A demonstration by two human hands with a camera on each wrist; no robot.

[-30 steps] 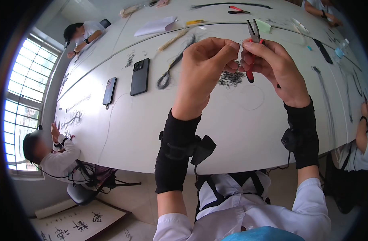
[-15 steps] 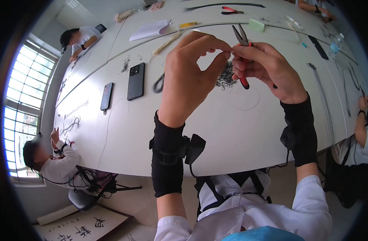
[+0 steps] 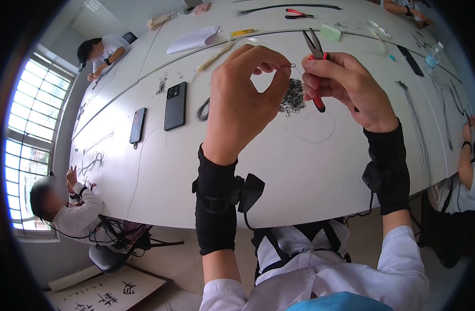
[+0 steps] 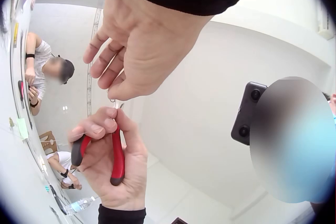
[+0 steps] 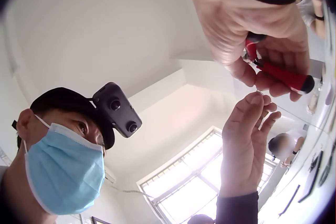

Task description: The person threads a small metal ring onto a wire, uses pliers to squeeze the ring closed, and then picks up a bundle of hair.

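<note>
Your left hand [image 3: 250, 98] pinched a small dark wire loop [image 3: 293, 66]; your right hand [image 3: 354, 85] curled round red-handled steel pliers [image 3: 319, 102]; heaped black wire pieces [image 3: 294, 98] looked done; coiled dark wire [image 3: 200, 114] seemingly remained.

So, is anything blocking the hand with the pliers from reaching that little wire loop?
Nothing visible does: in the head view, a gap separates the right hand, gripping red-handled needle-nose pliers, from the wire loop pinched by the left hand.

Large dark brush characters [image 3: 108, 299], Chinese in form, stand on the pale sheet [image 3: 92, 293] at floor level, near left. A row of smaller characters [image 3: 90, 285] runs beside them on the same sheet. Neither set is legible with certainty.
</note>
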